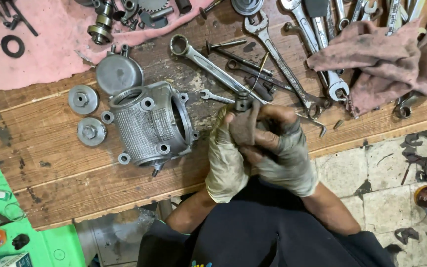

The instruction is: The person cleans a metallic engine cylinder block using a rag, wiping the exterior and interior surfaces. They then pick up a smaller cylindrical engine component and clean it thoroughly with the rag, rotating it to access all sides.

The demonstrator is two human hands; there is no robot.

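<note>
Both my hands wear dirty work gloves and meet at the front edge of a wooden workbench. My left hand grips a small dark metal part wrapped in a brownish rag. My right hand, with bare fingertips, presses on the same rag and part. A grey ribbed metal engine casing lies just left of my hands.
Several spanners and bolts lie behind my hands. A round metal cover and two discs sit left of the casing. A pink cloth with small parts covers the back left; a dirty rag lies back right. Tiled floor shows at right.
</note>
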